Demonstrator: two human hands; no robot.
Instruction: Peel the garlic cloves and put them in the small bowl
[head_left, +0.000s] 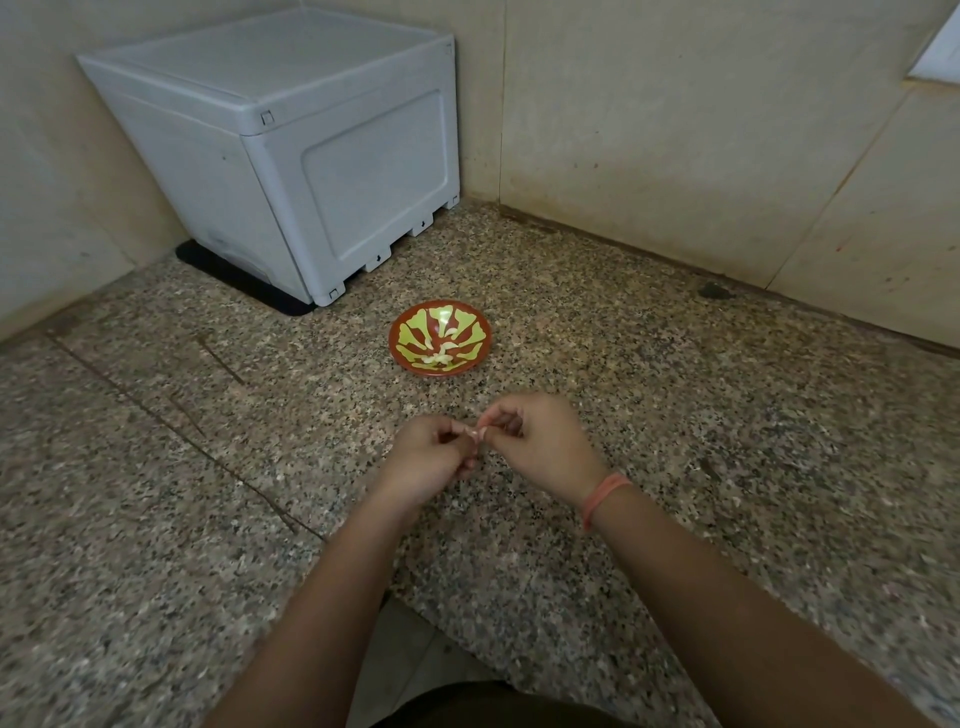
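Note:
A small red bowl (470, 321) with a yellow-green pattern sits on the speckled granite counter, with several pale peeled garlic cloves (440, 354) lying in its bottom. Nearer to me, my left hand (428, 457) and my right hand (540, 441) meet just in front of the bowl. Both pinch a small pinkish garlic clove (475, 434) between their fingertips. The clove is mostly hidden by the fingers. A pink band circles my right wrist.
A grey plastic storage box (291, 140) on a black mat stands in the back left corner against the tiled walls. The counter's front edge (441, 618) has a notch near my body, with floor tiles below.

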